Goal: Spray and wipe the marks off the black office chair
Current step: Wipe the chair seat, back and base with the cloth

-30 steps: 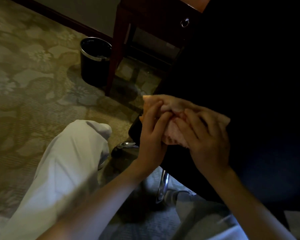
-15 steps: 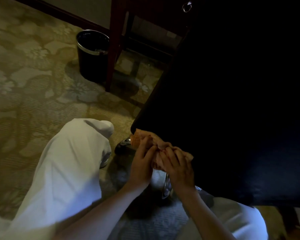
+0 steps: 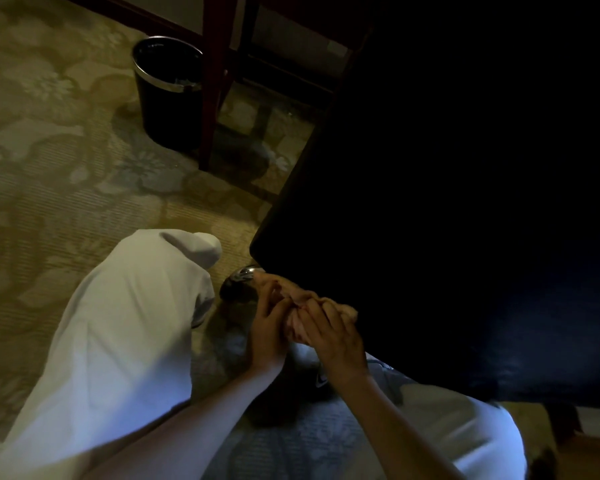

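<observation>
both hands are bunched on a pinkish cloth (image 3: 297,308) just below centre frame, the left hand (image 3: 269,329) and right hand (image 3: 333,336) with fingers curled tight around it. the cloth presses against the lower edge of the black chair (image 3: 447,202), which fills the right side. a shiny chair leg (image 3: 245,273) shows just left of the hands. a black bin (image 3: 168,95) stands upper left on the patterned carpet (image 3: 49,188), beside a dark red wooden leg (image 3: 213,81).
</observation>
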Demonstrator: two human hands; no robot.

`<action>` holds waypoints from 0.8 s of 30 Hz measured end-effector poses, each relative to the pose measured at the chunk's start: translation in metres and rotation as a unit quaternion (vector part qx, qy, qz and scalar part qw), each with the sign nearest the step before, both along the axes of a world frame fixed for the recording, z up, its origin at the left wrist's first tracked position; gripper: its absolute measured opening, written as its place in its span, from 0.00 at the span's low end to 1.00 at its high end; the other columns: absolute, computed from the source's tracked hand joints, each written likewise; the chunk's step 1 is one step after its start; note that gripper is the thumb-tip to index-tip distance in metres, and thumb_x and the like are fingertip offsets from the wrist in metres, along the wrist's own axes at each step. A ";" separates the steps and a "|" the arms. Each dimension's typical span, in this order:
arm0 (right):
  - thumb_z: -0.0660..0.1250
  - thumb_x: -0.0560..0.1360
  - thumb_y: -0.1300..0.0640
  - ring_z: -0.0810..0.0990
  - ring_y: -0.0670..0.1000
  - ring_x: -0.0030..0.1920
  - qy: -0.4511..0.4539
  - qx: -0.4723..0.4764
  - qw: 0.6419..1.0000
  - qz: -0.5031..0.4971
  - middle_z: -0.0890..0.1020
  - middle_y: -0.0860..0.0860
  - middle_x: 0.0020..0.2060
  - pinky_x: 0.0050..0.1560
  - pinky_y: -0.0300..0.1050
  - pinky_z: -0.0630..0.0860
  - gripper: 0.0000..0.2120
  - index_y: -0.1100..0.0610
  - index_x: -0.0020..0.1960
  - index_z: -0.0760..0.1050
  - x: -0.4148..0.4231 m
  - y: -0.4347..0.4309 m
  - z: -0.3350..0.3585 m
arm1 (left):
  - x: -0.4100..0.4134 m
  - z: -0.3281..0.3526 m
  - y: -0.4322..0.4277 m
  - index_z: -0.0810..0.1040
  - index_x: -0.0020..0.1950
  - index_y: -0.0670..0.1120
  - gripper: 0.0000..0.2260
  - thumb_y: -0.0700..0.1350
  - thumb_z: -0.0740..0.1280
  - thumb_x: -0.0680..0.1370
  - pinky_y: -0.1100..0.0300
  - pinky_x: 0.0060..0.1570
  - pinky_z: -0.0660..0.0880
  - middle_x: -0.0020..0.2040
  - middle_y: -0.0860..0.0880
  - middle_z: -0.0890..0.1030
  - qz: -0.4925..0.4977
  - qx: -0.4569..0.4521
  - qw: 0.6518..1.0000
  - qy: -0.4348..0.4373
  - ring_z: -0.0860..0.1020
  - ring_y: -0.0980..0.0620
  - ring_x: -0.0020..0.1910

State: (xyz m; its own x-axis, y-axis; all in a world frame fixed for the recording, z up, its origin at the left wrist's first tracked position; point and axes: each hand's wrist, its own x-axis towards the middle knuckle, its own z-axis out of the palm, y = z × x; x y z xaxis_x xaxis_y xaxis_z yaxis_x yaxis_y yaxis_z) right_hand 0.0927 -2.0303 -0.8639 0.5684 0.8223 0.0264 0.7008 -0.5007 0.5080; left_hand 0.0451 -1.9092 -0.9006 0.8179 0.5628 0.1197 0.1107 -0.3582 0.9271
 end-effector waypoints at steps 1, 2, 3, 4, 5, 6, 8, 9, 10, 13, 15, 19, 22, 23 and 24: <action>0.75 0.58 0.47 0.66 0.54 0.65 0.026 -0.029 0.999 -0.016 0.65 0.50 0.66 0.62 0.50 0.62 0.43 0.50 0.69 0.61 0.002 0.002 -0.002 | 0.000 0.002 -0.001 0.71 0.66 0.41 0.16 0.31 0.58 0.79 0.73 0.53 0.70 0.54 0.64 0.81 0.009 -0.055 0.998 -0.015 0.76 0.67 0.56; 0.76 0.57 0.47 0.66 0.54 0.65 0.040 -0.028 0.998 -0.032 0.65 0.50 0.66 0.62 0.50 0.62 0.44 0.50 0.69 0.61 0.002 0.005 0.002 | 0.001 0.003 0.001 0.71 0.62 0.42 0.15 0.30 0.57 0.79 0.70 0.52 0.73 0.50 0.62 0.82 0.012 -0.077 0.997 -0.024 0.78 0.63 0.53; 0.77 0.56 0.47 0.66 0.53 0.65 0.031 -0.013 0.999 -0.016 0.66 0.50 0.66 0.62 0.49 0.62 0.45 0.50 0.69 0.61 0.001 0.005 0.000 | 0.000 0.005 0.001 0.72 0.60 0.42 0.13 0.30 0.56 0.79 0.67 0.52 0.74 0.48 0.60 0.82 0.003 -0.088 0.996 -0.025 0.79 0.60 0.52; 0.78 0.55 0.48 0.67 0.53 0.64 0.023 0.006 1.000 0.004 0.68 0.49 0.65 0.61 0.49 0.63 0.44 0.50 0.68 0.63 0.000 0.005 0.002 | 0.001 0.005 0.003 0.72 0.60 0.40 0.12 0.30 0.57 0.79 0.63 0.53 0.75 0.48 0.57 0.82 0.023 -0.094 0.995 -0.033 0.79 0.56 0.51; 0.78 0.55 0.50 0.69 0.53 0.63 0.022 0.031 0.999 0.010 0.72 0.49 0.64 0.60 0.48 0.65 0.43 0.51 0.66 0.65 -0.001 0.003 0.004 | 0.000 0.007 0.005 0.72 0.60 0.38 0.11 0.30 0.58 0.79 0.60 0.53 0.74 0.49 0.54 0.81 0.036 -0.073 0.996 -0.025 0.79 0.54 0.51; 0.78 0.56 0.52 0.71 0.53 0.62 0.025 0.061 0.998 0.019 0.76 0.49 0.62 0.60 0.48 0.66 0.40 0.52 0.65 0.67 -0.001 0.003 0.011 | 0.002 0.010 0.005 0.73 0.59 0.37 0.11 0.30 0.60 0.78 0.60 0.54 0.73 0.51 0.52 0.79 0.034 -0.086 0.996 -0.009 0.77 0.52 0.51; 0.76 0.63 0.55 0.74 0.54 0.61 0.017 0.141 0.988 0.060 0.80 0.51 0.60 0.60 0.49 0.70 0.31 0.55 0.64 0.71 0.004 -0.005 0.018 | 0.000 0.014 -0.002 0.76 0.57 0.38 0.12 0.29 0.65 0.76 0.65 0.59 0.69 0.59 0.51 0.74 -0.036 -0.108 0.993 -0.034 0.75 0.52 0.57; 0.74 0.69 0.56 0.76 0.54 0.61 0.015 0.171 0.983 0.069 0.80 0.52 0.60 0.59 0.50 0.72 0.25 0.55 0.64 0.71 0.006 -0.012 0.022 | -0.002 0.020 -0.006 0.77 0.57 0.38 0.12 0.29 0.66 0.75 0.67 0.61 0.67 0.62 0.55 0.71 -0.051 -0.084 0.993 -0.058 0.74 0.55 0.60; 0.71 0.74 0.55 0.77 0.55 0.61 0.012 0.201 0.978 0.063 0.80 0.52 0.60 0.57 0.51 0.74 0.21 0.55 0.65 0.71 0.007 -0.019 0.029 | -0.003 0.030 -0.009 0.78 0.58 0.38 0.13 0.29 0.67 0.75 0.68 0.62 0.67 0.65 0.58 0.69 -0.059 -0.082 0.991 -0.088 0.73 0.58 0.62; 0.60 0.81 0.53 0.77 0.56 0.62 0.004 0.259 0.964 0.052 0.79 0.54 0.61 0.59 0.54 0.73 0.15 0.55 0.66 0.71 0.009 -0.043 0.064 | -0.004 0.067 -0.021 0.79 0.59 0.43 0.14 0.34 0.69 0.74 0.64 0.63 0.69 0.68 0.49 0.69 -0.082 -0.060 0.979 -0.178 0.71 0.58 0.66; 0.61 0.80 0.55 0.73 0.57 0.64 -0.012 0.272 0.959 0.074 0.76 0.56 0.63 0.61 0.57 0.72 0.16 0.59 0.66 0.73 0.006 -0.058 0.101 | -0.005 0.097 -0.030 0.77 0.60 0.45 0.17 0.33 0.70 0.73 0.66 0.63 0.67 0.67 0.46 0.68 -0.100 -0.057 0.969 -0.218 0.70 0.61 0.67; 0.68 0.77 0.60 0.75 0.56 0.58 -0.108 0.330 0.933 0.094 0.78 0.54 0.58 0.58 0.52 0.74 0.12 0.59 0.60 0.79 -0.004 -0.071 0.179 | -0.005 0.158 -0.052 0.76 0.62 0.40 0.20 0.28 0.69 0.72 0.61 0.66 0.68 0.68 0.41 0.67 -0.121 -0.039 0.953 -0.275 0.68 0.58 0.69; 0.72 0.72 0.64 0.74 0.56 0.54 -0.199 0.362 0.904 0.108 0.77 0.53 0.55 0.53 0.47 0.73 0.11 0.60 0.54 0.82 -0.007 -0.081 0.230 | -0.001 0.200 -0.064 0.75 0.64 0.36 0.17 0.32 0.66 0.75 0.48 0.67 0.69 0.69 0.36 0.67 -0.135 -0.015 0.941 -0.310 0.68 0.43 0.70; 0.72 0.72 0.65 0.74 0.56 0.54 -0.226 0.368 0.895 0.108 0.77 0.53 0.55 0.52 0.47 0.73 0.11 0.59 0.54 0.83 -0.008 -0.086 0.245 | 0.000 0.216 -0.068 0.74 0.64 0.34 0.17 0.34 0.65 0.76 0.47 0.68 0.68 0.69 0.34 0.67 -0.144 0.012 0.933 -0.329 0.67 0.39 0.70; 0.73 0.71 0.66 0.75 0.57 0.54 -0.250 0.377 0.886 0.105 0.78 0.54 0.55 0.52 0.48 0.74 0.12 0.59 0.54 0.83 -0.008 -0.092 0.258 | 0.002 0.229 -0.071 0.74 0.64 0.33 0.16 0.36 0.65 0.77 0.47 0.69 0.67 0.68 0.32 0.67 -0.151 0.044 0.923 -0.350 0.66 0.37 0.70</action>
